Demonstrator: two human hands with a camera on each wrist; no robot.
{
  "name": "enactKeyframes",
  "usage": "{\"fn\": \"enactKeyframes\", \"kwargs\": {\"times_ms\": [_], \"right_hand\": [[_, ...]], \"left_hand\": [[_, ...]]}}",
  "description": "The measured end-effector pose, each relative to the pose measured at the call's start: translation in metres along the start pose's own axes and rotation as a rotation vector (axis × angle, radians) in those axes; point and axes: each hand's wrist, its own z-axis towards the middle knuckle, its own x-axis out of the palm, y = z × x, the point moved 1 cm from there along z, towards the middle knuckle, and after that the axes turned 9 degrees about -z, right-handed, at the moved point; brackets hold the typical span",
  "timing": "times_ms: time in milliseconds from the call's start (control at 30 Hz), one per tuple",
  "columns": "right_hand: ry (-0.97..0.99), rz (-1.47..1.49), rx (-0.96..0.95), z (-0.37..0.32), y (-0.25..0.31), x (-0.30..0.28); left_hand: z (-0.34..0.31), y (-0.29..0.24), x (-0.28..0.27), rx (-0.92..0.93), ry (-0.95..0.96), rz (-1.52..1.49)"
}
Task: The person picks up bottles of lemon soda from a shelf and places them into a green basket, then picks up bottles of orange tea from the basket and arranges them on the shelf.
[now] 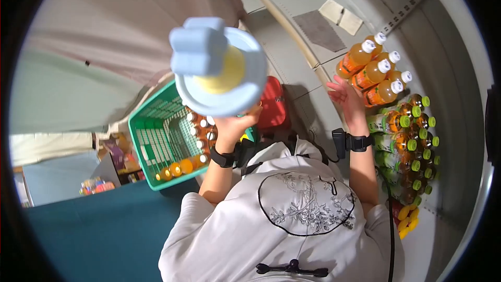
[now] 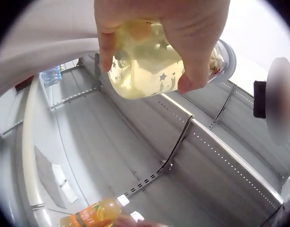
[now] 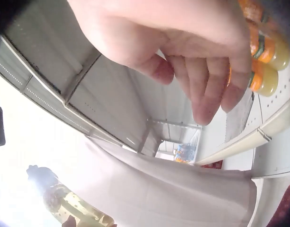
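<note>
My left hand (image 1: 232, 129) grips a clear, star-printed cup (image 2: 152, 71) with yellowish contents. Its pale blue lid (image 1: 222, 102), topped by a chunky knob, looms close to the head camera and hides part of the hand. In the left wrist view the cup is tilted, with thumb and fingers wrapped round its side. My right hand (image 1: 348, 99) holds nothing; its fingers are loosely bent in the right wrist view. It hovers at the shelf edge beside several orange drink bottles (image 1: 368, 73) with white caps.
Rows of green-capped bottles (image 1: 412, 146) stand on the shelf (image 1: 318, 99) at right. A green basket (image 1: 151, 149) at left contains several bottles. Beside it sits a red container (image 1: 272, 104). A grey mat (image 1: 319, 30) lies farther up the shelf.
</note>
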Motion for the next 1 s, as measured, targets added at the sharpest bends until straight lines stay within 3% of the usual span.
{"fn": "enactKeyframes", "kwargs": {"times_ms": [33, 67, 300, 333, 400, 467, 533, 567, 633, 700, 767, 833, 933, 1000], "right_hand": [[0.029, -0.009, -0.012, 0.002, -0.002, 0.004], [0.052, -0.021, 0.005, 0.002, -0.005, 0.008], [0.061, -0.021, 0.029, 0.01, -0.011, 0.01], [0.075, -0.027, 0.042, 0.009, -0.011, 0.012], [0.008, -0.049, 0.034, 0.005, -0.003, 0.017], [-0.032, -0.098, 0.012, -0.005, 0.013, 0.03], [-0.032, -0.226, -0.184, -0.018, 0.029, 0.041], [-0.035, -0.224, -0.184, -0.029, 0.042, 0.048], [0.19, -0.193, -0.574, -0.059, 0.078, 0.066], [0.177, -0.275, -0.585, -0.088, 0.104, 0.073], [0.161, -0.36, -0.595, -0.102, 0.122, 0.086], [0.185, -0.8, -1.184, -0.108, 0.134, 0.101], [0.144, -0.855, -1.026, -0.108, 0.129, 0.104], [0.173, -0.87, -1.044, -0.107, 0.13, 0.103]], "left_hand": [[-0.013, 0.001, 0.004, -0.118, -0.185, -0.1], [-0.014, 0.003, 0.003, -0.134, -0.21, -0.091], [-0.019, 0.006, -0.019, 0.373, 0.014, 0.224], [-0.019, -0.007, -0.02, 0.352, 0.031, -0.033], [-0.021, -0.014, 0.003, 0.437, -0.128, -0.317], [-0.022, -0.021, 0.002, 0.381, -0.105, -0.271], [-0.031, -0.01, -0.001, 0.024, -0.13, -0.322], [-0.033, -0.004, -0.002, 0.072, -0.137, -0.222], [-0.031, -0.01, -0.004, 0.138, -0.083, -0.071], [-0.032, -0.008, -0.001, 0.312, -0.139, 0.073], [-0.039, 0.009, 0.0, 0.235, -0.15, 0.057], [-0.041, 0.008, -0.001, 0.216, -0.136, 0.079], [-0.043, 0.013, -0.005, 0.17, -0.144, 0.07], [-0.044, 0.016, -0.01, 0.142, -0.088, 0.051]]}}
